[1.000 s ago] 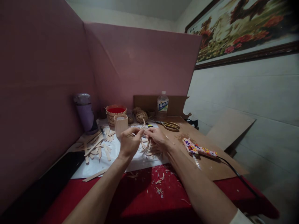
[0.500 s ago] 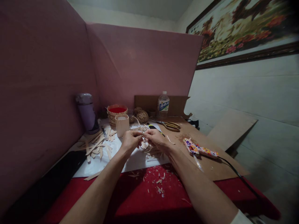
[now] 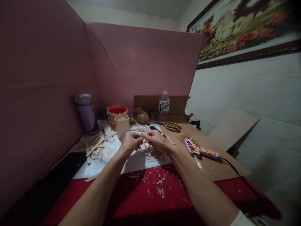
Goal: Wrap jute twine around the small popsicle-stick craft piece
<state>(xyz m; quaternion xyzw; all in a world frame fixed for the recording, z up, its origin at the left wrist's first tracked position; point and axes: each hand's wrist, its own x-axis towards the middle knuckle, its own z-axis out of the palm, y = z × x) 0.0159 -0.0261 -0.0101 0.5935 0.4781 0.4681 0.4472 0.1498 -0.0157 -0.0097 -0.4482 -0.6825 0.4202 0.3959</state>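
My left hand [image 3: 130, 142] and my right hand [image 3: 157, 139] meet over the white sheet, thumbs and fingertips pinched close together. Between them they hold a piece of twine [image 3: 138, 123], a strand of which sticks up behind the fingers; the part inside the grip is hidden. Just behind my left hand stands a small round cup faced with wooden sticks [image 3: 122, 127]. A larger stick-covered pot with a red inside [image 3: 111, 120] is behind that cup. Balls of twine [image 3: 143, 117] lie beyond my hands. More loose strands and wood scraps [image 3: 156, 153] lie beneath my right hand.
Loose craft sticks [image 3: 95, 146] and a purple bottle [image 3: 86, 114] are at the left. On the brown board lie scissors [image 3: 172, 126], a black-and-yellow cutter [image 3: 156, 130] and a flower-patterned glue gun [image 3: 192, 147] with its cord. A clear plastic bottle [image 3: 164, 106] stands behind. Shavings litter the red cloth [image 3: 138, 201].
Both hands stay pinched together in almost the same place. The whole view has shifted very slightly; no object has visibly moved on the table.
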